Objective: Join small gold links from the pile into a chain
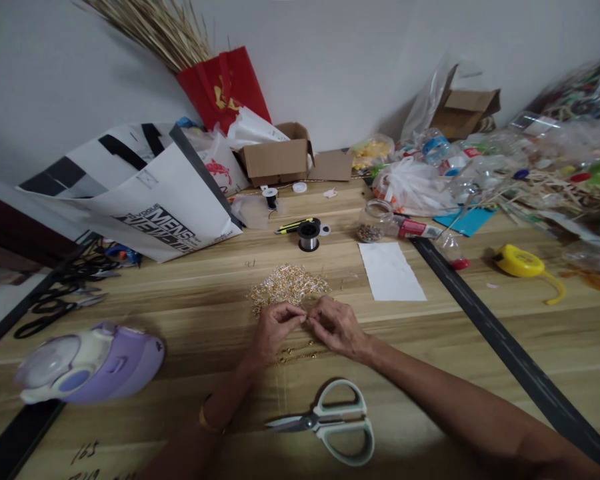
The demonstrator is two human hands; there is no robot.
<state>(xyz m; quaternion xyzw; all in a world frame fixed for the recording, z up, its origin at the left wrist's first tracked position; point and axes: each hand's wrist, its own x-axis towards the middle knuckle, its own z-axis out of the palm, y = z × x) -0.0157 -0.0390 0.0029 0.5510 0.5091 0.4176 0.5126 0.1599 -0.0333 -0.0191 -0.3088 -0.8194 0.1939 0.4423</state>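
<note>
My left hand (275,328) and my right hand (336,325) meet fingertip to fingertip at the middle of the wooden table (190,313), both pinched on a tiny gold piece too small to name. Just beyond the fingers lies a pile of small gold beads or findings (287,285). A thin gold strand (296,353) lies on the wood under my wrists. Pale green scissors (335,421) rest closed on the table between my forearms.
A purple and white gadget (90,363) sits at the left, black scissors (55,303) beyond it. A wire spool (309,235), a bead jar (375,221), white paper (391,271), a black strip (500,333) and a yellow tape measure (523,262) lie further back. Bags and boxes line the wall.
</note>
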